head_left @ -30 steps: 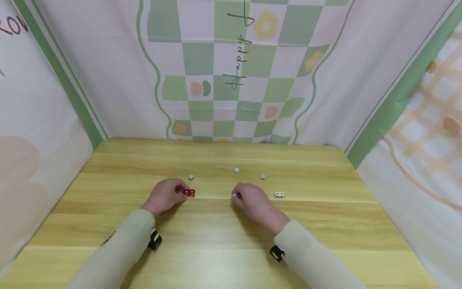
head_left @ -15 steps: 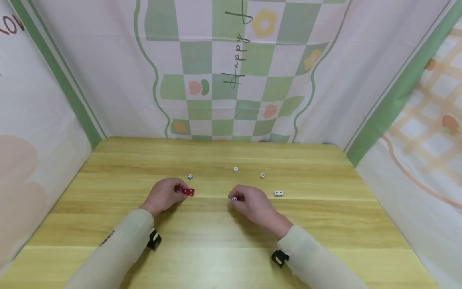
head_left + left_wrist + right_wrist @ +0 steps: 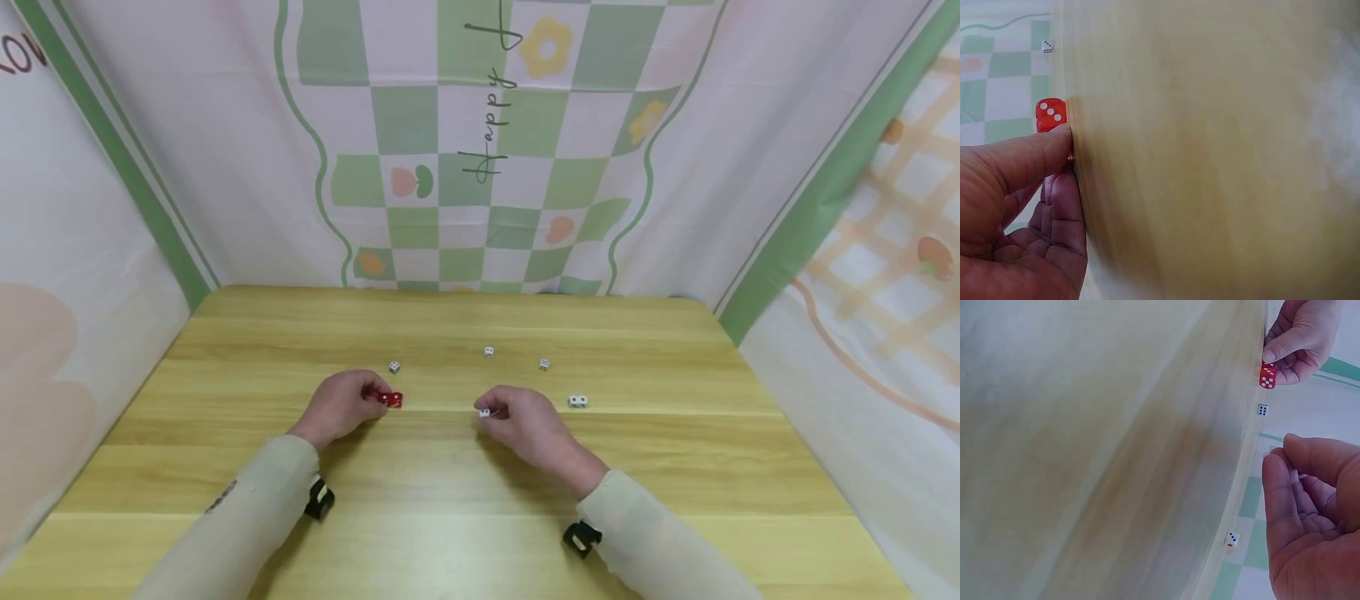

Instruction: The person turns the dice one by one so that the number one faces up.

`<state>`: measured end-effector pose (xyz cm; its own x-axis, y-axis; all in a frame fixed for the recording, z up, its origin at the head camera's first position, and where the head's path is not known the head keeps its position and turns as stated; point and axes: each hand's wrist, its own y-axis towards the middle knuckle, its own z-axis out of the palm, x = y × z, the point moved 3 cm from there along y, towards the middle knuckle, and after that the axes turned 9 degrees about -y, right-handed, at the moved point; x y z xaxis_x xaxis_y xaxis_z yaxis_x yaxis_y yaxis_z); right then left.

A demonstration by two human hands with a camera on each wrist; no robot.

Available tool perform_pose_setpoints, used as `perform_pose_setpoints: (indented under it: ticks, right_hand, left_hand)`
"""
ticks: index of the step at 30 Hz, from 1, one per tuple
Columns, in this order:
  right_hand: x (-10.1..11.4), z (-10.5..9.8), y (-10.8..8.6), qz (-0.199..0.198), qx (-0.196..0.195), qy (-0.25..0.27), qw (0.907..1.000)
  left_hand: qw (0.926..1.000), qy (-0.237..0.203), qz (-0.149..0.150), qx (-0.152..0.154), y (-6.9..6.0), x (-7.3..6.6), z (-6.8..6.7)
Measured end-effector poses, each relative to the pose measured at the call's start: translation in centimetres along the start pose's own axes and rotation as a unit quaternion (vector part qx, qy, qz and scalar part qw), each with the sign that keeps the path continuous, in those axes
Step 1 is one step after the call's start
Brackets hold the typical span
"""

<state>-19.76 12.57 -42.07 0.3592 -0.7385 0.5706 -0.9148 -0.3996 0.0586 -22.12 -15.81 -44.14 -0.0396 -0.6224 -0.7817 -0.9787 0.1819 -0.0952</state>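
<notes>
Red dice (image 3: 395,400), two visible side by side, at the fingertips of the left hand (image 3: 341,408), on the left part of the tabletop (image 3: 450,525); the nearer one pinched between thumb and fingers, the other jutting out past them, with three white pips on the face toward the left wrist camera. White die (image 3: 483,413) pinched between thumb and fingers of the right hand (image 3: 531,425), well apart from the red pair; hard to tell whether touching the wood or just above it, and almost wholly hidden in the right wrist view. Just beyond the left hand, a second white die (image 3: 394,367); farther back near the middle, a third white die (image 3: 489,352); to its right and slightly nearer, a fourth white die (image 3: 544,364). To the right of the right hand, a close-set white pair (image 3: 577,402). Around the wrists, pale sleeves (image 3: 255,508) and small black devices (image 3: 320,499). Behind the far edge, a hanging cloth (image 3: 465,179) with green and white checks, a yellow flower and the lettering "Happy".
</notes>
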Motion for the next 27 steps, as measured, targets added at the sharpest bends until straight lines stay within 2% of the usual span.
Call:
perform_pose_setpoints:
  ticks: [7, 15, 22, 27]
  right_hand:
    - [-0.16, 0.16, 0.09, 0.015, 0.010, 0.019, 0.9997]
    - [-0.64, 0.20, 0.14, 0.040, 0.028, 0.067, 0.9966]
    - [-0.73, 0.07, 0.03, 0.063, 0.049, 0.137, 0.9873]
    - [-0.79, -0.03, -0.06, 0.076, 0.057, 0.167, 0.9814]
  left_hand:
    - [1.0000, 0.002, -0.001, 0.000, -0.08, -0.04, 0.02]
    - [1.0000, -0.001, -0.007, 0.000, -0.09, -0.12, 0.06]
    - [1.0000, -0.001, -0.008, -0.001, -0.06, -0.10, 0.08]
    - [1.0000, 0.001, -0.009, -0.002, -0.09, -0.17, 0.03]
